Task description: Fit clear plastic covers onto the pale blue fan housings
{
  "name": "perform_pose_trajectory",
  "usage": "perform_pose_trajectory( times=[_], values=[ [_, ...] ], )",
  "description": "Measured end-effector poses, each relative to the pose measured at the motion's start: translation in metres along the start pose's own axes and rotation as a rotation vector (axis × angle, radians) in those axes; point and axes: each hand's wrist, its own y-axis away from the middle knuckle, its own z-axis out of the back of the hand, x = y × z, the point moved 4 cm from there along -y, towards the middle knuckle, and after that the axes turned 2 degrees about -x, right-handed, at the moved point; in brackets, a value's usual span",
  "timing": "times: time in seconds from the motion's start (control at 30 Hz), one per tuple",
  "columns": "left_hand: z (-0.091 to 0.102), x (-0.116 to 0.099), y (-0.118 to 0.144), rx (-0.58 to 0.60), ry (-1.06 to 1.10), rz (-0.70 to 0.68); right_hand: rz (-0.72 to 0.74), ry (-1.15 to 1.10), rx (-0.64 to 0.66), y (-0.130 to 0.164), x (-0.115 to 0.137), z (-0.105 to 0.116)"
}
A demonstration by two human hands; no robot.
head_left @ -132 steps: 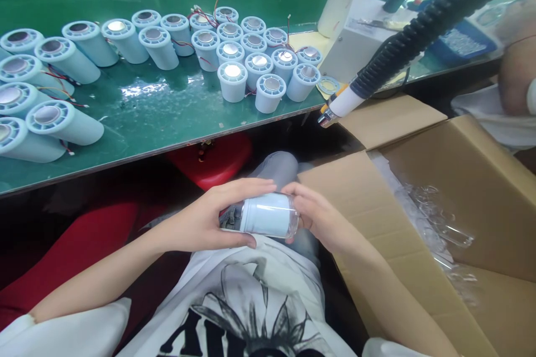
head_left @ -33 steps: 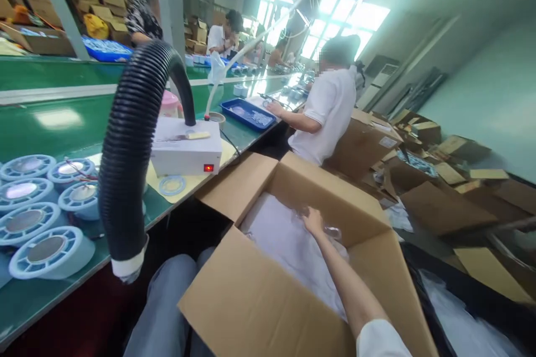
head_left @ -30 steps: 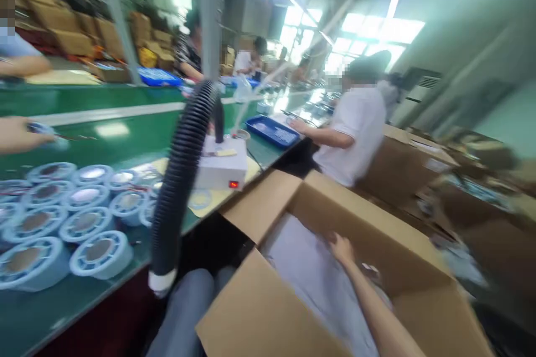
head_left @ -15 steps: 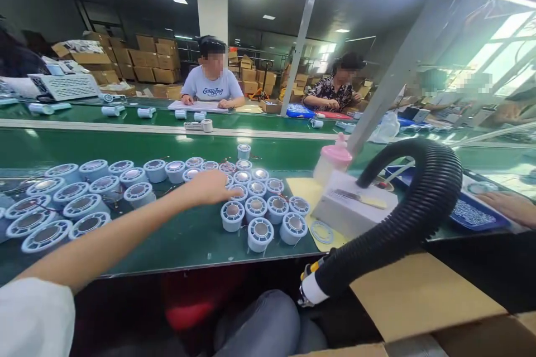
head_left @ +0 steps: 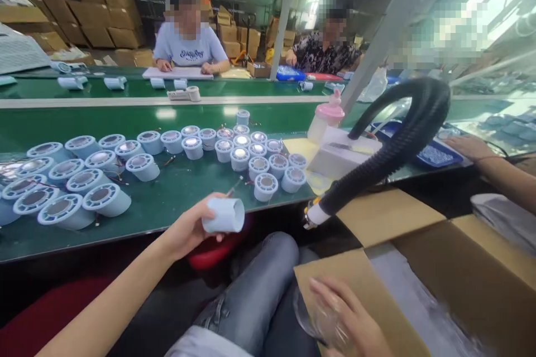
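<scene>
Left hand (head_left: 190,228) grips a pale blue tube (head_left: 225,215) at ten o'clock from the right hand (head_left: 347,318), which seemingly holds a clear cap (head_left: 312,318); fitting them calls for alignment

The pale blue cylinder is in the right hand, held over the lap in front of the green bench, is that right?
Not quite. The head view shows the pale blue cylinder in the left hand, not the right. It is held over the lap in front of the green bench. The right hand holds a clear plastic piece.
</scene>
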Motion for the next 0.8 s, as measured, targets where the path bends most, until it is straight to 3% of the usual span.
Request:
perform_pose_trajectory(
  times=[0.1,0.17,0.23,0.33,0.43,0.5,0.6,0.8],
  values=[
    [-0.04,0.022,0.025,0.353,0.438,0.277,0.191,0.199,-0.025,-0.037,0.052,-0.025],
    [-0.06,0.028,0.033,0.489,0.389,0.32,0.24,0.376,-0.087,-0.056,0.07,-0.032],
    [-0.07,0.028,0.034,0.553,0.185,0.206,0.186,0.501,-0.098,-0.068,0.075,-0.034],
    [-0.071,0.017,0.033,0.476,-0.177,-0.142,0.097,0.503,-0.02,-0.069,0.071,-0.035],
    [-0.069,0.01,0.034,0.324,-0.317,-0.366,-0.001,0.225,0.077,-0.064,0.064,-0.035],
    [-0.069,0.014,0.033,0.27,-0.274,-0.382,-0.086,0.015,0.096,-0.062,0.061,-0.034],
    [-0.071,0.025,0.028,0.235,-0.197,-0.405,-0.165,-0.139,0.012,-0.064,0.061,-0.029],
    [-0.078,0.045,0.021,0.374,-0.134,-0.418,-0.37,-0.422,-0.071,-0.066,0.051,-0.028]
  ],
)
